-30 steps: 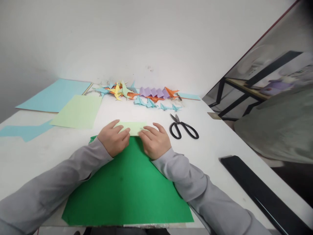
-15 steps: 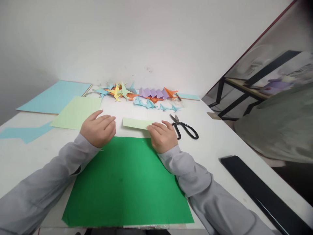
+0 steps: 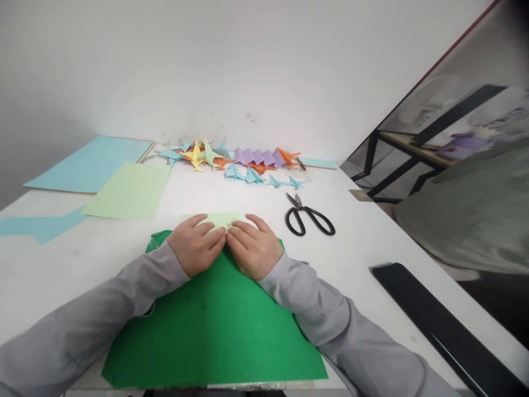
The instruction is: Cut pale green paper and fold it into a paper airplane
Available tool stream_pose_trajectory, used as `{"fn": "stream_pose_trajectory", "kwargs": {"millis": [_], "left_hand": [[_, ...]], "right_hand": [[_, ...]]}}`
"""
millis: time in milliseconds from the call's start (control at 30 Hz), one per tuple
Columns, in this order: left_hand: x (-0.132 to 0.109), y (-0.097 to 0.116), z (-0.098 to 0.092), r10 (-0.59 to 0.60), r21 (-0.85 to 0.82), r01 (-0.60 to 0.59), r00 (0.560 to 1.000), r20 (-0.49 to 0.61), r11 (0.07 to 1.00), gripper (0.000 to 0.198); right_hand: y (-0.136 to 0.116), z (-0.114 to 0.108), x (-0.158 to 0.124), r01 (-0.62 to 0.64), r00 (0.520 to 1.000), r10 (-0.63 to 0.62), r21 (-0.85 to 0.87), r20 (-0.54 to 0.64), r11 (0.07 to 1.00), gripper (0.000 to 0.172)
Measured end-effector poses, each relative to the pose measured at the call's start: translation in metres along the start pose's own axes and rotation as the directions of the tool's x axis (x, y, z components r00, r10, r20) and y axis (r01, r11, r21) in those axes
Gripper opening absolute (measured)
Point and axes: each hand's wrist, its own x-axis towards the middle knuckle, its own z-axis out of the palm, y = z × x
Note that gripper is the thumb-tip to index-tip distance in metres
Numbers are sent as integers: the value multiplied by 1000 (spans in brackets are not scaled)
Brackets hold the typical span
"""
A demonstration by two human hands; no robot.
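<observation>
A small pale green folded paper (image 3: pixel 221 217) lies at the far edge of a green sheet (image 3: pixel 215 331), partly covered by my fingers. My left hand (image 3: pixel 197 245) has its curled fingers pressed on the paper's near side. Beside it, my right hand (image 3: pixel 254 246) holds the same paper, and the fingertips of both hands meet at its near edge. My thumbs and part of the paper's lower edge are hidden. Just right of my right hand lie black-handled scissors (image 3: pixel 308 212), their blades slightly apart.
Folded paper shapes (image 3: pixel 202 154) and a purple pleated paper (image 3: pixel 258 157) line the wall. At left are a larger pale green sheet (image 3: pixel 128 193), blue sheets (image 3: pixel 88 162) and a blue offcut (image 3: pixel 41 225). A long black bar (image 3: pixel 442 325) lies at right.
My left hand has moved right and onto the pale green paper. My right hand has come left and nearer with it, so both hands now meet. The green sheet's far edge has lifted or creased slightly.
</observation>
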Motion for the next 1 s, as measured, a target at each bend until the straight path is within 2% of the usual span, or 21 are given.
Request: {"fn": "stream_pose_trajectory", "kwargs": {"millis": [233, 333, 433, 567, 667, 733, 867, 1000], "left_hand": [[-9, -22, -5, 9, 28, -8, 1000, -15, 1000, 12], [-14, -33, -9, 4, 77, -4, 1000, -7, 997, 12], [-13, -37, -12, 8, 104, -7, 1000, -6, 995, 13], [-8, -27, -10, 50, 88, -49, 999, -15, 995, 13], [-5, -16, -5, 42, 45, -41, 999, -29, 998, 17], [-5, -11, -3, 41, 17, -40, 999, -33, 999, 17], [-7, -16, -4, 15, -18, -15, 1000, -26, 1000, 15], [-16, -39, -11, -43, 11, 42, 998, 40, 999, 16]], "right_hand": [[21, 0, -11, -103, 994, 107, -96, 33, 990, 18], [34, 1, -20, -208, 978, 208, -141, -15, 968, 17], [36, -1, -21, -283, 958, 275, -118, -80, 952, 16], [18, -3, -8, -181, 983, 179, -41, -40, 983, 25], [5, -1, 0, -82, 997, 81, -28, -10, 996, 16], [2, 0, 1, -51, 999, 51, -24, -8, 998, 18], [8, -1, -4, -72, 996, 70, -37, -48, 997, 21], [20, 1, -13, -177, 981, 172, -49, -92, 983, 24]]}}
